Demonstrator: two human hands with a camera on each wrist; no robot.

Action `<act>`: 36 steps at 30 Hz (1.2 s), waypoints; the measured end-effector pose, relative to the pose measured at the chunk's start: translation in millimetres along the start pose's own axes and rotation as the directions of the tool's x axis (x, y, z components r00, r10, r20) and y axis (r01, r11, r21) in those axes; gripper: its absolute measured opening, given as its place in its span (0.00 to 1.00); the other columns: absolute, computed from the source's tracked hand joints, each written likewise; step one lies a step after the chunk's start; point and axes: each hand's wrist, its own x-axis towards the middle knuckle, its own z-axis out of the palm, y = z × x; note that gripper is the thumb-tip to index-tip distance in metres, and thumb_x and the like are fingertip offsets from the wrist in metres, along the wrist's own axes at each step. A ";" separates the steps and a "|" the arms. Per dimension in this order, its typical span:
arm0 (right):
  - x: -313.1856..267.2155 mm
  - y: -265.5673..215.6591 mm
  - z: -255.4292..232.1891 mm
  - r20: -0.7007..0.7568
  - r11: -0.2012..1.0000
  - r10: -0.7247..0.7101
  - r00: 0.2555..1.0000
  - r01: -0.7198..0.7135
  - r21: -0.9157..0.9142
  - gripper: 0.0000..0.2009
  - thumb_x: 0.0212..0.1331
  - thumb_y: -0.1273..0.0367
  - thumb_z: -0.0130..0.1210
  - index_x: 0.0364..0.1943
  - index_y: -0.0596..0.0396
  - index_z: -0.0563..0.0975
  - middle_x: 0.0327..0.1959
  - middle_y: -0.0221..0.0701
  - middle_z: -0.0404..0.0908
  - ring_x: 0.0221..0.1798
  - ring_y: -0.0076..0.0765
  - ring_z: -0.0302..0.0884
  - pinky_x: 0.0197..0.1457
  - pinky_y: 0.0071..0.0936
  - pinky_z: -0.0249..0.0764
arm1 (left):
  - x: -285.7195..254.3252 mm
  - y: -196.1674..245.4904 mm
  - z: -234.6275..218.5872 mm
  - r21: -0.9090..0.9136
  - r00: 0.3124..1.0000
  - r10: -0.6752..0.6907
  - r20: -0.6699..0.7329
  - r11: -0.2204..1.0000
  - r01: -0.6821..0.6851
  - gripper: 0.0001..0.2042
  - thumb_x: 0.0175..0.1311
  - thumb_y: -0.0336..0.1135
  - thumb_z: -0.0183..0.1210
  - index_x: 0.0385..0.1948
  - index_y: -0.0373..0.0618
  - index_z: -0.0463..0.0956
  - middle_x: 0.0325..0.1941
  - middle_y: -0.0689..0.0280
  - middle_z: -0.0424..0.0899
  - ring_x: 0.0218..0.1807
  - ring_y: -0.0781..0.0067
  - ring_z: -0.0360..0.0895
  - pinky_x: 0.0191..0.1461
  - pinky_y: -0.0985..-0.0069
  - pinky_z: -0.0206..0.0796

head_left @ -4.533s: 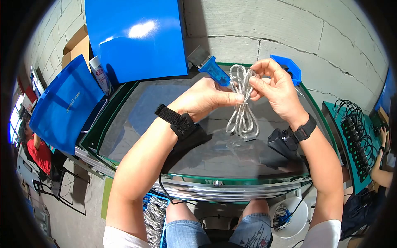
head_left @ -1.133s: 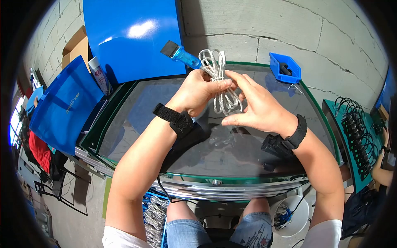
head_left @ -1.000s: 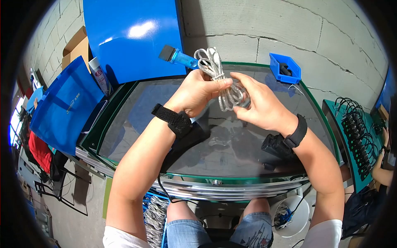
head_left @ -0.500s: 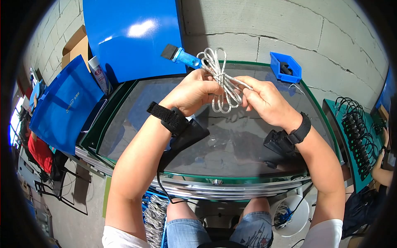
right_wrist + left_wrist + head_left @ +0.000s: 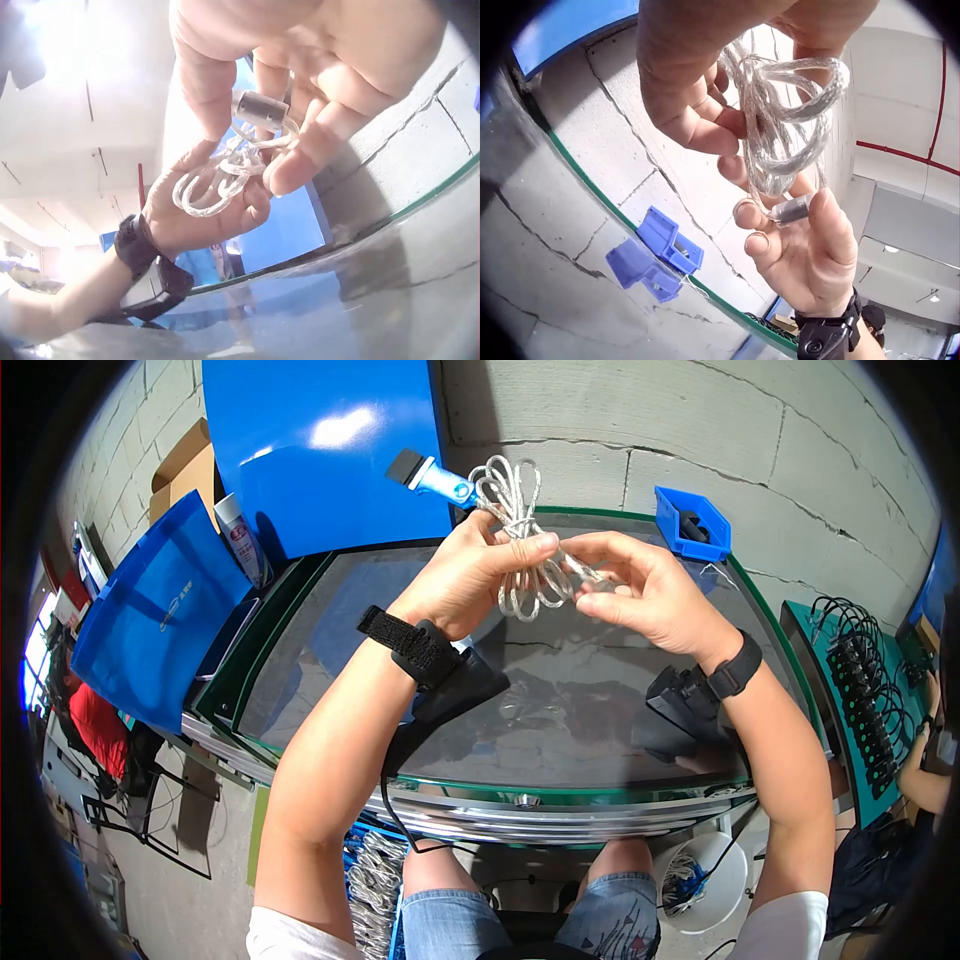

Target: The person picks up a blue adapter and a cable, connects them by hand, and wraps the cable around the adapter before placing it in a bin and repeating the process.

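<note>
While we keep the coiled, translucent silver cable (image 5: 520,550) lifted above the glass-topped green table (image 5: 560,690), our left hand (image 5: 470,575) grips the bundle at its waist, fingers and thumb curled round the loops so they cannot spring apart. From the top of the coil the blue plastic adapter with its black connector end (image 5: 432,476) juts up and to the left, clear of our fingers. Our right hand (image 5: 645,595) pinches the small metal plug (image 5: 791,209) at the cable's free end between thumb and fingertips, just beside the coil, which looks like a way of steering that loose tail around the bundle.

At the far right corner of the table sits a small blue plastic bin (image 5: 692,523) with a dark object inside that we cannot make out. Below the table edge, a white bucket (image 5: 705,885) holds more coiled cable, and beside our left knee a blue crate (image 5: 372,880) is packed with similar silver bundles.
</note>
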 end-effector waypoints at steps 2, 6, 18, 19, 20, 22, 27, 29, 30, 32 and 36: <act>-0.8 -2.4 4.3 -0.001 0.979 -0.027 1.000 0.026 -0.202 0.25 0.51 0.76 0.61 0.56 0.56 0.69 0.49 0.30 0.74 0.45 0.22 0.72 0.46 0.21 0.75 | 3.8 -4.3 -6.4 0.026 0.999 0.026 0.034 0.999 -0.027 0.27 0.50 0.31 0.67 0.51 0.38 0.62 0.40 0.63 0.78 0.42 0.70 0.77 0.50 0.72 0.68; 0.4 -4.3 8.2 -0.027 0.993 -0.074 0.997 0.072 -0.091 0.30 0.47 0.80 0.61 0.58 0.57 0.66 0.53 0.32 0.72 0.45 0.23 0.73 0.46 0.21 0.76 | 5.0 -5.1 -10.0 -0.028 0.997 0.054 0.052 0.998 -0.052 0.28 0.49 0.27 0.68 0.51 0.38 0.61 0.41 0.61 0.78 0.42 0.69 0.78 0.50 0.72 0.69; -0.4 -0.3 4.6 -0.056 0.990 -0.091 0.994 0.084 -0.115 0.26 0.50 0.81 0.58 0.56 0.58 0.66 0.42 0.30 0.75 0.45 0.22 0.74 0.43 0.17 0.74 | 6.8 -5.7 -11.0 -0.059 0.991 0.132 0.024 0.990 -0.130 0.24 0.52 0.24 0.65 0.50 0.38 0.62 0.43 0.59 0.78 0.45 0.67 0.79 0.53 0.71 0.70; -0.7 -1.4 4.5 -0.057 0.990 -0.092 0.994 0.085 -0.116 0.26 0.50 0.81 0.58 0.56 0.58 0.66 0.42 0.30 0.75 0.45 0.22 0.74 0.43 0.17 0.74 | 6.8 -6.0 -11.0 -0.063 0.991 0.132 0.024 0.989 -0.130 0.24 0.52 0.25 0.65 0.50 0.38 0.62 0.43 0.60 0.79 0.45 0.68 0.79 0.53 0.71 0.70; -1.0 -2.6 4.5 -0.046 0.988 -0.094 0.994 0.088 -0.127 0.25 0.50 0.81 0.57 0.55 0.57 0.66 0.42 0.30 0.75 0.45 0.21 0.74 0.42 0.16 0.73 | 6.8 -6.3 -11.1 -0.067 0.991 0.132 0.025 0.989 -0.130 0.25 0.52 0.25 0.65 0.50 0.38 0.62 0.42 0.61 0.79 0.45 0.68 0.79 0.53 0.72 0.70; -1.4 -3.8 4.2 -0.036 0.986 -0.097 0.995 0.091 -0.138 0.25 0.50 0.81 0.57 0.55 0.57 0.67 0.42 0.29 0.75 0.45 0.21 0.74 0.42 0.16 0.73 | 7.5 -6.7 -12.8 -0.061 0.991 0.132 0.036 0.990 -0.130 0.25 0.52 0.25 0.65 0.50 0.38 0.62 0.42 0.61 0.79 0.44 0.69 0.79 0.53 0.72 0.70; -2.3 -5.4 5.1 -0.014 0.981 -0.102 0.995 0.098 -0.167 0.23 0.51 0.80 0.57 0.54 0.55 0.68 0.43 0.27 0.74 0.44 0.20 0.74 0.40 0.15 0.71 | 7.7 -6.7 -14.0 -0.036 0.988 0.140 0.065 0.990 -0.138 0.25 0.52 0.25 0.65 0.50 0.39 0.62 0.40 0.63 0.79 0.44 0.70 0.79 0.53 0.73 0.69; -2.1 -5.3 5.0 -0.008 0.981 -0.105 0.994 0.102 -0.166 0.23 0.52 0.79 0.57 0.54 0.55 0.67 0.42 0.27 0.74 0.44 0.20 0.74 0.41 0.15 0.71 | 7.0 -5.9 -13.5 -0.026 0.988 0.137 0.069 0.990 -0.135 0.25 0.51 0.26 0.65 0.50 0.39 0.62 0.40 0.63 0.79 0.44 0.70 0.79 0.53 0.73 0.68; -2.0 -4.9 4.9 -0.002 0.981 -0.107 0.994 0.105 -0.164 0.22 0.53 0.78 0.56 0.54 0.55 0.67 0.41 0.27 0.74 0.44 0.20 0.74 0.42 0.16 0.71 | 6.7 -5.4 -13.6 -0.026 0.988 0.137 0.069 0.991 -0.135 0.25 0.51 0.26 0.65 0.50 0.39 0.62 0.40 0.63 0.79 0.44 0.70 0.79 0.53 0.73 0.68; -2.1 -2.7 4.7 -0.011 0.986 -0.101 0.995 0.099 -0.132 0.21 0.55 0.77 0.55 0.54 0.55 0.68 0.40 0.27 0.74 0.42 0.19 0.73 0.41 0.16 0.70 | 6.2 -4.9 -13.7 -0.009 0.988 0.140 0.068 0.990 -0.140 0.25 0.51 0.26 0.65 0.50 0.39 0.62 0.40 0.64 0.79 0.43 0.71 0.78 0.51 0.74 0.68; -2.3 -4.8 1.1 -0.015 0.975 -0.091 0.996 0.086 -0.207 0.18 0.56 0.77 0.52 0.53 0.56 0.69 0.38 0.26 0.73 0.36 0.17 0.69 0.39 0.17 0.67 | 6.1 -5.3 -14.0 -0.005 0.986 0.144 0.081 0.990 -0.144 0.25 0.52 0.27 0.65 0.50 0.39 0.62 0.40 0.64 0.79 0.43 0.73 0.78 0.49 0.76 0.68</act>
